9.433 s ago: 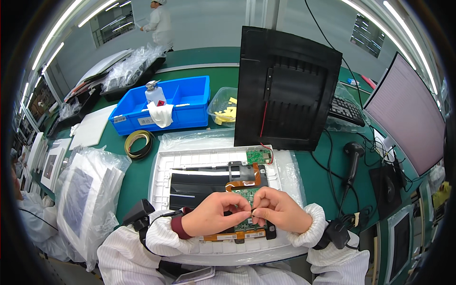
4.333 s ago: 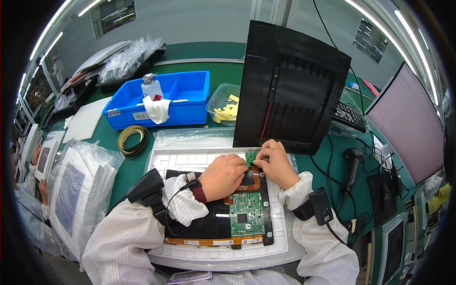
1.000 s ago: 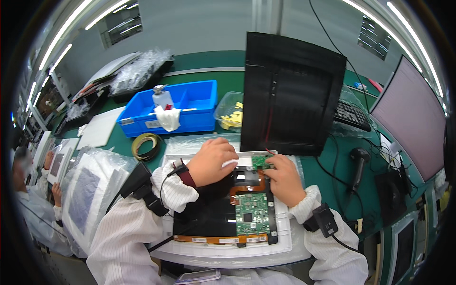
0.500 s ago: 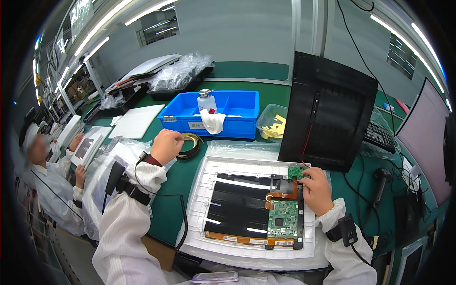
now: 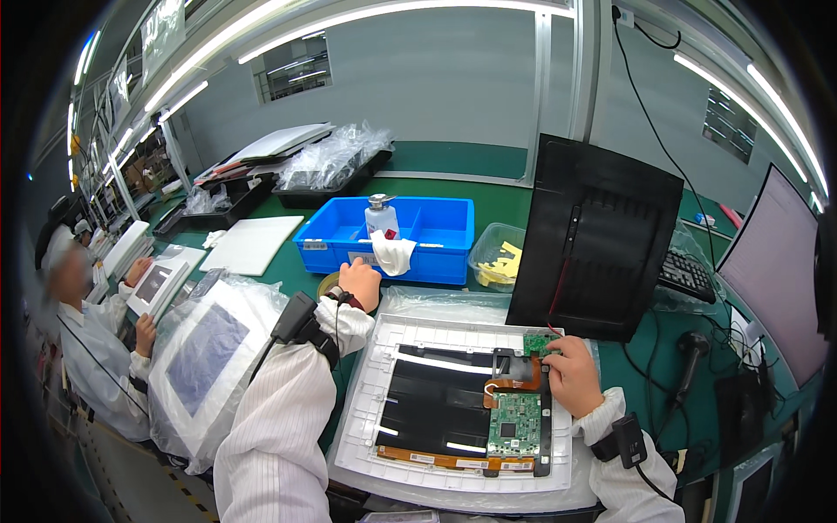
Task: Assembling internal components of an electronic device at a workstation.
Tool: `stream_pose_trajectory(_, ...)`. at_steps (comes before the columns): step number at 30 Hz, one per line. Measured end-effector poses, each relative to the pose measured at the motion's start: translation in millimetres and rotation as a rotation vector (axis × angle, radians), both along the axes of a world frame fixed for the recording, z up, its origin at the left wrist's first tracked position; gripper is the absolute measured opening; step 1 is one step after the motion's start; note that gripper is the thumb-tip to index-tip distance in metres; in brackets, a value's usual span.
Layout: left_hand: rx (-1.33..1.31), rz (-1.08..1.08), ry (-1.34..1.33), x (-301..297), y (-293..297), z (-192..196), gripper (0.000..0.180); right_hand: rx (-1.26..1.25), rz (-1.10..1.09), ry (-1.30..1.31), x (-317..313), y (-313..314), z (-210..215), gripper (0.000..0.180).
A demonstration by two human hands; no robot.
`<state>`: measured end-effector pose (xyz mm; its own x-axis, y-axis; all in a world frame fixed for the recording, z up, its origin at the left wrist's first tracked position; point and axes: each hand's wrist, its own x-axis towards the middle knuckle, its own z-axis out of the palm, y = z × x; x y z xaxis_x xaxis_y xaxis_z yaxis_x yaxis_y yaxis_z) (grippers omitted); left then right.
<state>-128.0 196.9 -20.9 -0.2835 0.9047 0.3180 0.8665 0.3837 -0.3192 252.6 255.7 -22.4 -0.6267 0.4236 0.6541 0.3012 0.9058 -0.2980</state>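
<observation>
So the person's left hand is stretched out away from the white tray, sitting on the roll of tape just in front of the blue bin. Fingers look curled down over the roll, but whether they've actually closed on it can't be told from here. The right hand is at the tray's far right corner, fingers pinched together on the small green board, just beyond the orange flex cable and the bigger circuit board lying on the black panel.

Risk as it looks: with the head turned toward the tape, the right hand is holding that little board half blind. A tug could crease the flex or pull it loose. The left sleeve could also brush the tray.
</observation>
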Motion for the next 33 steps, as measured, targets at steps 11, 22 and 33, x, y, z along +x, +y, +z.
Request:
stream_pose_trajectory(11, 0.486, -0.173, 0.042, -31.5, -25.5, 53.4, 0.007, 0.001, 0.021, -0.007, -0.7, 3.7, -2.3, 0.009)
stream_pose_trajectory(22, 0.086, -0.145, 0.14, -33.1, -9.7, 16.9, 0.006, -0.046, 0.027, -0.008, 1.7, -0.2, -0.8, 0.011)
stream_pose_trajectory(33, 0.116, -0.157, 0.13, -56.5, -9.0, 7.9, 0.005, -0.059, 0.055, -0.022, 0.7, 3.4, -1.3, 0.011)
